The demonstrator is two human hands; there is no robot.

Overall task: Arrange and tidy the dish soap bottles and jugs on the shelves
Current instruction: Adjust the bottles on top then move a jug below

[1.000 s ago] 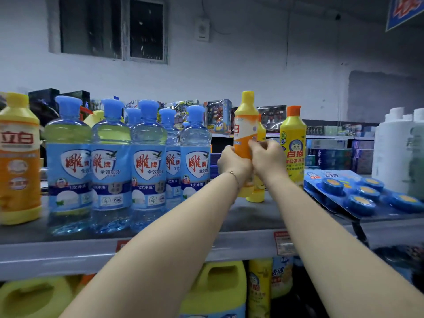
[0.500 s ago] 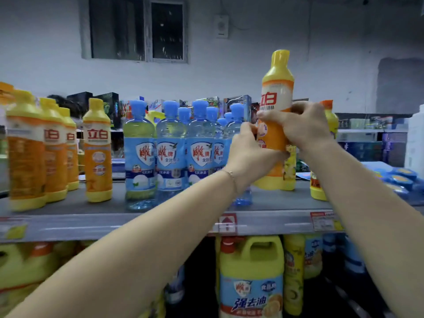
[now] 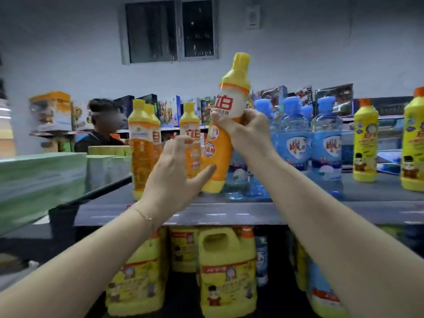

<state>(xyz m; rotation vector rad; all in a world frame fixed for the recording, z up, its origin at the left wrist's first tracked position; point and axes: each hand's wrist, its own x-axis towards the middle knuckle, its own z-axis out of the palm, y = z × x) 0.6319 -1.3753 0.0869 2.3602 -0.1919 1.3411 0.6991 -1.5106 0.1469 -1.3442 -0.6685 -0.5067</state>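
An orange dish soap bottle (image 3: 221, 143) with a yellow cap hangs tilted above the grey shelf (image 3: 206, 211). My right hand (image 3: 246, 131) grips its middle. My left hand (image 3: 174, 177) is spread just left of the bottle, fingers apart, thumb touching near its base. Matching orange bottles (image 3: 141, 145) stand on the shelf directly left of it. A group of blue-capped clear bottles (image 3: 296, 143) stands to the right. Further right stand two yellow bottles (image 3: 366, 143).
Yellow jugs (image 3: 227, 271) with handles fill the lower shelf. Green boxes (image 3: 41, 175) stack on a surface at the left. A person (image 3: 103, 131) stands behind the shelf at the left. Boxed goods line a far shelf under a window.
The orange bottle has been lifted off the right part of the shelf and carried left past the blue bottles. My left hand has let go and opened. The view swung left.
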